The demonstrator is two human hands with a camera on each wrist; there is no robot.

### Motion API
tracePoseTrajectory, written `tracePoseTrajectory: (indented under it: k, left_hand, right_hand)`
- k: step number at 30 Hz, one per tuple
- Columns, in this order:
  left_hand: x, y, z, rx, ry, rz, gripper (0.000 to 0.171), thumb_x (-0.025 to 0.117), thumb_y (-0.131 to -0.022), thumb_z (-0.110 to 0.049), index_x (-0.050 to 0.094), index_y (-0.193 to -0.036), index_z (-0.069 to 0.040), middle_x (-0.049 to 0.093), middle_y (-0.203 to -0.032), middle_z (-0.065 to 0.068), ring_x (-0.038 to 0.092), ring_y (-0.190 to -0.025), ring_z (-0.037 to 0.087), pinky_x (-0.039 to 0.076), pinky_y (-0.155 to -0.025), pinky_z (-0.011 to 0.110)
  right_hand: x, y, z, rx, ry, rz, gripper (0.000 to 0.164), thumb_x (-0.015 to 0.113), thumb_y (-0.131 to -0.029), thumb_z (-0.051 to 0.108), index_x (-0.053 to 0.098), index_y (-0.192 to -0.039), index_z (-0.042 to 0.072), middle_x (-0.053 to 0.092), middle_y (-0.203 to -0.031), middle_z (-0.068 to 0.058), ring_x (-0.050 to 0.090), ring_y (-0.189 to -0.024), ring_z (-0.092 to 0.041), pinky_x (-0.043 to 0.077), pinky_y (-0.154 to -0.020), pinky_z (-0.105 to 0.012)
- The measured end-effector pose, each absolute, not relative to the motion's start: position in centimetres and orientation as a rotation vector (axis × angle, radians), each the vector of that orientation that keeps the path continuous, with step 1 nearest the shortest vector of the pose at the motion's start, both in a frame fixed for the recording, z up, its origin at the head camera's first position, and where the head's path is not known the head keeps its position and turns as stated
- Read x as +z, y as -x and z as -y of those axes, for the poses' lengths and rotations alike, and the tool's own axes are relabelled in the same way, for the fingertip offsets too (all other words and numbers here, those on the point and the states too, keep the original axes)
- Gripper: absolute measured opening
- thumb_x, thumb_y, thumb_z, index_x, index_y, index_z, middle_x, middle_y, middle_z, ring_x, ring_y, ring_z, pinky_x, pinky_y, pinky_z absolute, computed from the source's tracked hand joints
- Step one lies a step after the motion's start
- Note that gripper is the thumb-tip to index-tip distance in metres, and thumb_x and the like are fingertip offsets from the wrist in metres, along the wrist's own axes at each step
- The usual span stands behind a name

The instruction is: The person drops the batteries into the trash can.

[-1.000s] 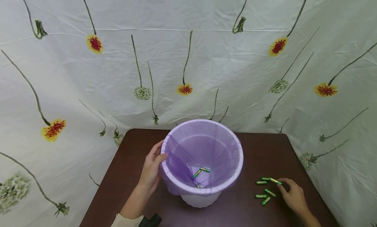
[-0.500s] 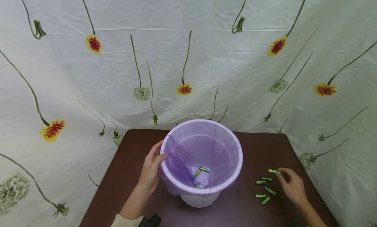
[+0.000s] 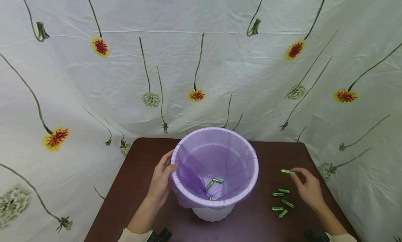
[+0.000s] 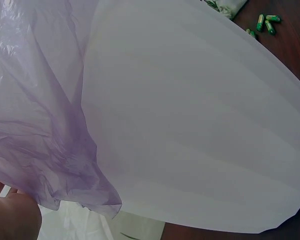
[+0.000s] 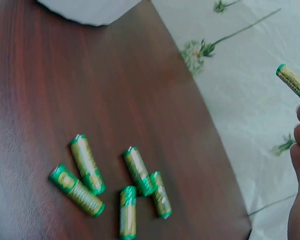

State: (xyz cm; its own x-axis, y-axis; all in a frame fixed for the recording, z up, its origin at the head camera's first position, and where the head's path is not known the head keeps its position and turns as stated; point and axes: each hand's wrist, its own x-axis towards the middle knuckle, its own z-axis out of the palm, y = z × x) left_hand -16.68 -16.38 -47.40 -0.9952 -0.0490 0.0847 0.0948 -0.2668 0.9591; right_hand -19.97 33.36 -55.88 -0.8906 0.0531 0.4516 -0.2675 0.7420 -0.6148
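Note:
A white trash bin [image 3: 213,214] with a purple liner bag [image 3: 201,137] over its rim stands on the table. My left hand [image 3: 161,182] grips the rim at its left side, thumb on top; in the left wrist view, part of that hand [image 4: 15,215] shows below the hanging liner. Between thumb and fingertips, my right hand [image 3: 309,189] pinches a green and gold battery [image 3: 286,171], held up right of the bin. The same battery [image 5: 291,80] sticks out from the fingers in the right wrist view. Three batteries [image 3: 217,181] are visible inside the bin.
Several loose batteries [image 3: 288,203] lie on the dark brown table [image 3: 150,147], between the bin and the right forearm. Behind and beside the table hangs a white cloth [image 3: 238,67] with printed flowers.
My right hand has lifted the battery off the group on the table and moved it away, toward the table's far side. The left hand and the bin stay put.

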Motion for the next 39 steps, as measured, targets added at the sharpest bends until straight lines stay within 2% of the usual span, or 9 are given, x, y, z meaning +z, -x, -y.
tracePoseTrajectory:
  k: [2,4,8,11,16,22,26,30,39]
  left_hand:
    - [-47.4,16.7,16.4,-2.432,0.054,1.843,0.054,0.054,-0.097,-0.001,0.046,-0.15,-0.002,0.05,-0.146,0.02,0.057,-0.118,0.027,0.052,-0.092,0.033]
    - [-47.4,16.7,16.4,-2.43,0.049,1.844,0.054,0.054,-0.097,-0.001,0.046,-0.15,-0.002,0.05,-0.146,0.019,0.056,-0.118,0.027,0.052,-0.092,0.033]
    - [-47.3,16.7,16.4,-2.422,0.044,1.848,0.053,0.054,-0.098,-0.001,0.045,-0.15,-0.001,0.05,-0.146,0.02,0.056,-0.118,0.027,0.051,-0.093,0.032]
    - [-47.3,16.7,16.4,-2.42,0.042,1.849,0.053,0.054,-0.097,-0.001,0.046,-0.15,-0.001,0.051,-0.145,0.02,0.057,-0.118,0.027,0.052,-0.092,0.032]
    - [-47.3,16.7,16.3,-2.424,0.041,1.844,0.054,0.054,-0.097,0.0,0.046,-0.15,-0.001,0.051,-0.145,0.02,0.057,-0.117,0.027,0.052,-0.092,0.033]
    - [-47.4,16.7,16.3,-2.427,0.032,1.838,0.054,0.053,-0.097,0.0,0.046,-0.15,-0.001,0.051,-0.145,0.02,0.057,-0.117,0.027,0.052,-0.092,0.033]
    - [-47.4,16.7,16.3,-2.42,0.038,1.841,0.053,0.054,-0.097,0.0,0.046,-0.15,-0.001,0.051,-0.145,0.02,0.057,-0.118,0.028,0.052,-0.092,0.032]
    - [-47.4,16.7,16.4,-2.418,0.041,1.842,0.053,0.054,-0.097,0.0,0.046,-0.15,0.0,0.051,-0.145,0.02,0.057,-0.118,0.027,0.052,-0.092,0.032]
    - [-47.3,16.6,16.3,-2.422,0.039,1.848,0.053,0.054,-0.097,0.0,0.046,-0.15,-0.001,0.051,-0.145,0.02,0.057,-0.118,0.028,0.052,-0.092,0.032]
  right_hand:
    - [-55.3,20.2,-33.2,0.992,-0.169,2.49,0.015,0.067,-0.101,0.011,0.069,-0.112,0.002,0.071,-0.111,-0.016,0.06,-0.101,-0.027,0.043,-0.081,-0.035]
    - [-54.7,20.5,-32.9,1.022,-0.176,2.483,0.016,0.066,-0.102,0.012,0.069,-0.114,0.002,0.07,-0.111,-0.017,0.059,-0.086,-0.02,0.042,-0.071,-0.033]
    - [-53.4,20.9,-32.4,1.062,-0.181,2.466,0.018,0.064,-0.103,0.014,0.069,-0.115,0.002,0.07,-0.11,-0.016,0.052,-0.08,-0.006,0.039,-0.067,-0.027]
    - [-52.5,21.2,-31.9,1.064,-0.186,2.453,0.018,0.064,-0.104,0.014,0.068,-0.116,0.001,0.069,-0.11,-0.014,0.055,-0.096,-0.007,0.041,-0.079,-0.027]
    - [-51.0,21.3,-30.8,1.077,-0.198,2.429,0.017,0.065,-0.103,0.014,0.069,-0.115,0.002,0.07,-0.11,-0.014,0.058,-0.107,-0.014,0.042,-0.088,-0.034]
    - [-49.5,21.3,-29.6,1.11,-0.256,2.409,0.018,0.065,-0.103,0.012,0.069,-0.117,0.003,0.07,-0.113,-0.013,0.056,-0.108,-0.008,0.04,-0.084,-0.029]
    - [-48.6,21.6,-28.9,1.128,-0.297,2.413,0.019,0.064,-0.104,0.015,0.069,-0.118,0.004,0.07,-0.116,-0.011,0.053,-0.111,-0.002,0.04,-0.088,-0.03]
    - [-47.6,21.9,-28.1,1.167,-0.351,2.401,0.019,0.064,-0.104,0.014,0.069,-0.119,0.003,0.069,-0.118,-0.011,0.052,-0.103,-0.004,0.039,-0.084,-0.029]
    - [-45.0,22.1,-25.5,1.278,-0.536,2.305,0.021,0.068,-0.096,-0.002,0.071,-0.116,0.002,0.071,-0.113,-0.014,0.056,-0.113,0.0,0.039,-0.092,-0.018]
